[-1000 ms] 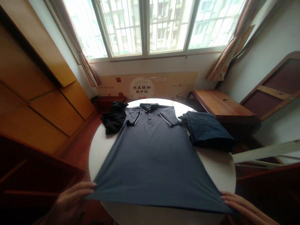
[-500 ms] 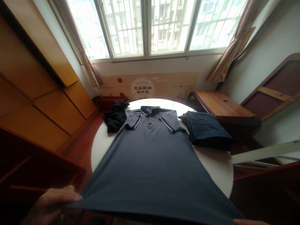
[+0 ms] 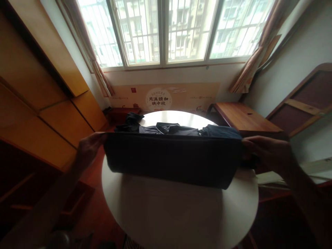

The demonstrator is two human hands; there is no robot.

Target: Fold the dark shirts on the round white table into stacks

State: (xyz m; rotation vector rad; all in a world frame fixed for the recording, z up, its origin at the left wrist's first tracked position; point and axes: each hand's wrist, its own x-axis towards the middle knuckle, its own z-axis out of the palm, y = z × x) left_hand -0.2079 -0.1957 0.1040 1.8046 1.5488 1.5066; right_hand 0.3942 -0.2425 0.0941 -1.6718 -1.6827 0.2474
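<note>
A dark grey polo shirt (image 3: 168, 159) hangs stretched between my two hands, its lower part lifted off the table and turned toward the collar. My left hand (image 3: 89, 147) pinches one end of the raised hem. On the other side, my right hand (image 3: 268, 150) grips the opposite end. Behind the raised cloth, the collar and upper part show only in part. Black clothing (image 3: 132, 119) lies at the shirt's far left, and folded dark blue clothing (image 3: 220, 130) at its right, mostly hidden by the shirt.
The shirt is over a round white table (image 3: 166, 211). A wooden bench or small table (image 3: 249, 116) stands beyond it at the right. Orange cabinets (image 3: 70, 121) line the left, and a barred window (image 3: 181, 31) is ahead.
Both hands have moved up and away from me, carrying the shirt's hem off the near side toward the collar. The near tabletop, covered before, now shows.
</note>
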